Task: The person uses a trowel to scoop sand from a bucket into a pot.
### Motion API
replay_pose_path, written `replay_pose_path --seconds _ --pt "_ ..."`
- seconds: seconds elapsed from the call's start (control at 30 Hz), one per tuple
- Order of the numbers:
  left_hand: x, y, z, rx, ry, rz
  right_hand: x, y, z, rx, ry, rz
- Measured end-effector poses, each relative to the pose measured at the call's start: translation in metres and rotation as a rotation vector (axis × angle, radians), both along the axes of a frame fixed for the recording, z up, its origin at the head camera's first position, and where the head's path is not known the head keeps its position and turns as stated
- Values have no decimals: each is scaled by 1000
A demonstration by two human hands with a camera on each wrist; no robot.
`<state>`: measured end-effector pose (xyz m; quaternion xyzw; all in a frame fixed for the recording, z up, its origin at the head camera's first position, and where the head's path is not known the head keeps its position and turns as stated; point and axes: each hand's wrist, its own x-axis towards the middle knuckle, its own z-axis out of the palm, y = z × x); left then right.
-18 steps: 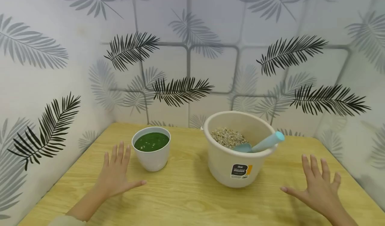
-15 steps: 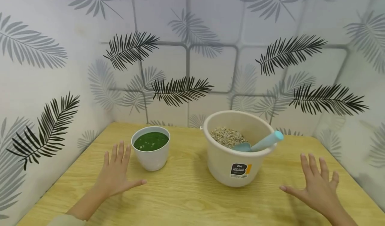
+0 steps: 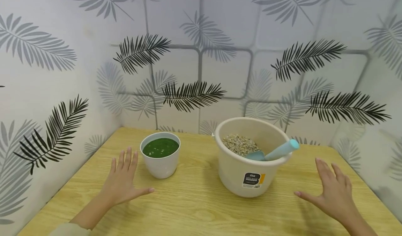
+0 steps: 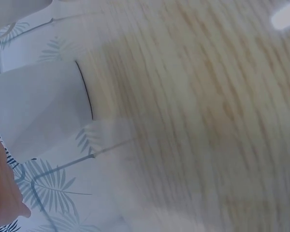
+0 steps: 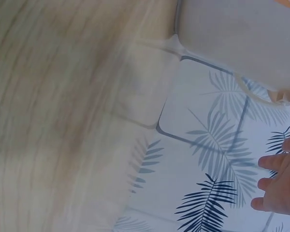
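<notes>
My left hand is spread over the table, its fingers straight and its thumb out to the side, holding nothing. Just beyond it stands a white plant pot filled with dark green material flecked with light bits; its side also shows in the left wrist view as a pale pot wall. To the right sits a cream bucket with a label on its front. Inside are coarse tan grains and a light blue scoop, its handle over the rim. My right hand, fingers extended, is right of the bucket and holds nothing.
The light wood-grain table carries the pot and the bucket. Walls with a leaf pattern close it in at the back and sides. A bucket handle hangs at the bucket's side in the right wrist view.
The right hand has turned slightly, its fingers now closer together. The left hand is nearly still. The whole head view has shifted a little; pot, bucket and scoop stay in place.
</notes>
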<state>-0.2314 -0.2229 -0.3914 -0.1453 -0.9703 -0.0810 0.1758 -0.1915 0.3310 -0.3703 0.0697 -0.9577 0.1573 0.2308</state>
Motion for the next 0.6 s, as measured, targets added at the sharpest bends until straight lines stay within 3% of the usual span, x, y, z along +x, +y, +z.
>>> replay_pose_path --seconds 0.4,0.6 --pt "-7 4 18 6 27 -46 -7 -1 22 -11 86 56" --pt "-10 11 29 19 20 -70 -10 -6 34 -67 144 110"
